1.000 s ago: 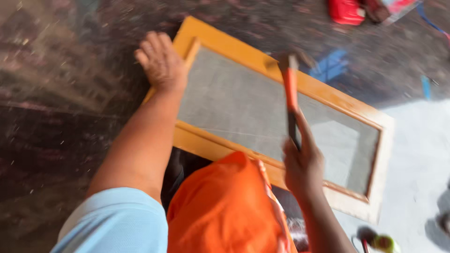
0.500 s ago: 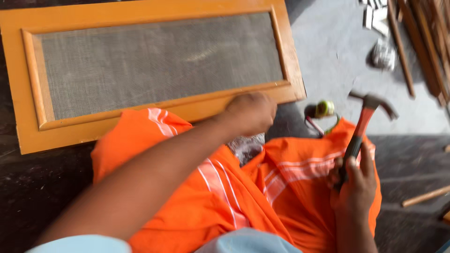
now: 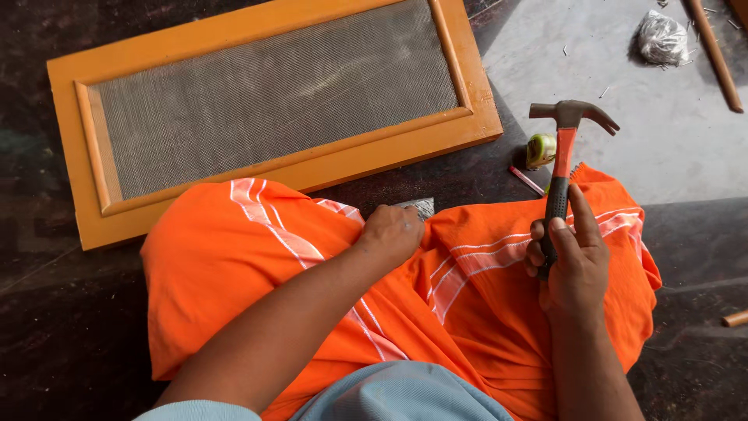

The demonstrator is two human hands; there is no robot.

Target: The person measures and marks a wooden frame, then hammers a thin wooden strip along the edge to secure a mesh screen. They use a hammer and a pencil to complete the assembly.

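My right hand [image 3: 573, 261] grips the black handle of a claw hammer [image 3: 562, 160], its orange neck and dark head pointing up and away from me. My left hand [image 3: 392, 231] is closed and rests on the orange striped cloth [image 3: 257, 273] over my lap, next to a scrap of grey mesh [image 3: 418, 207]; what it holds cannot be seen. A yellow-orange wooden frame [image 3: 327, 168] with grey wire mesh [image 3: 273, 101] lies flat on the dark floor just beyond my knees.
A small yellow-green tape measure [image 3: 539, 150] and a red pencil [image 3: 527, 180] lie by the hammer head. A crumpled clear plastic bag [image 3: 661, 37] and a wooden stick [image 3: 713, 51] lie on the pale grey floor at upper right. Another stick end [image 3: 735, 318] shows at the right edge.
My left hand left the frame's far edge and came down onto my lap. The hammer, once held over the frame, is now held upright over my right knee.
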